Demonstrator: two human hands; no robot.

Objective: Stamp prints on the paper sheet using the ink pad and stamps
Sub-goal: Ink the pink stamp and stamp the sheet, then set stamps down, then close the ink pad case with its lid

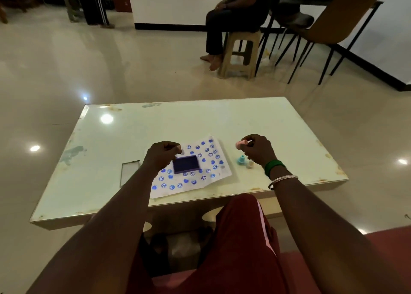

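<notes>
A white paper sheet (219,171) covered with several blue smiley and heart prints lies near the table's front edge. The purple ink pad (186,164) sits open on the sheet's middle. My left hand (161,156) hovers over the sheet's left side, fingers pinched on something small and pale that I cannot make out. My right hand (256,149) is raised to the right of the sheet, pinching a pink stamp (241,144). A teal stamp (240,160) and a small pale stamp (250,164) stand on the table below that hand.
The pale glossy table (133,133) holds a clear flat lid (129,173) left of the sheet. Beyond it a person sits on a plastic stool (241,53), with a brown chair (333,26) and a dark table at the far right.
</notes>
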